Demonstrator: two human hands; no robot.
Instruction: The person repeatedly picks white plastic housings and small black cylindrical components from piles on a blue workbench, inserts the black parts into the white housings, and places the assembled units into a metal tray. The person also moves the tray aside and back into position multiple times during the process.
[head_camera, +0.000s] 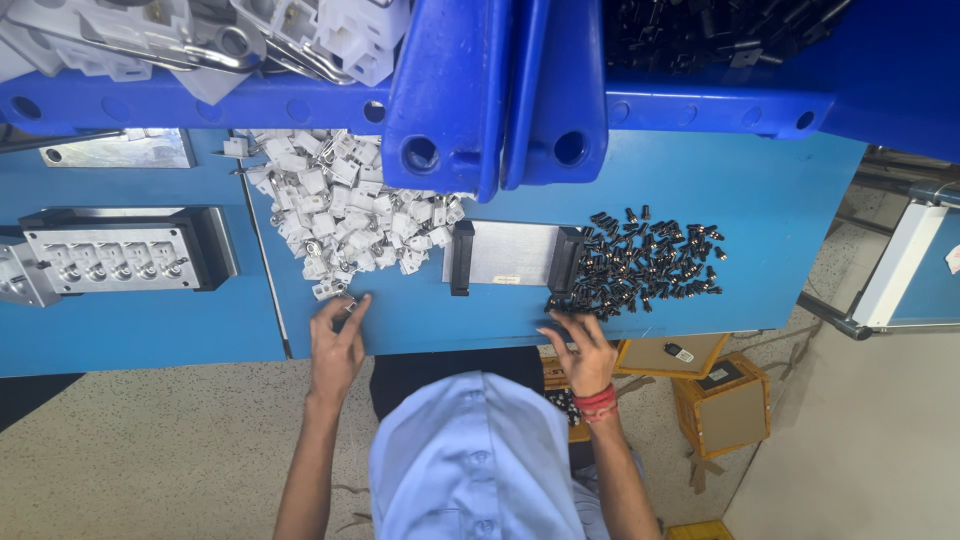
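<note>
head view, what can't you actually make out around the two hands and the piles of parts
- Left hand: its fingertips meet the white plastic parts; whether one is pinched is too small to tell.
- Right hand: fingers cover the near edge of the small black parts, so any grip is hidden.
- Blue bins: cut off by the top edge.
- Metal fixture: its left end runs out of frame.

Glossy white plastic parts (345, 215), matt black pieces (645, 265) — brushed metal plate (510, 252), smooth blue tabletop (780, 200)
</note>
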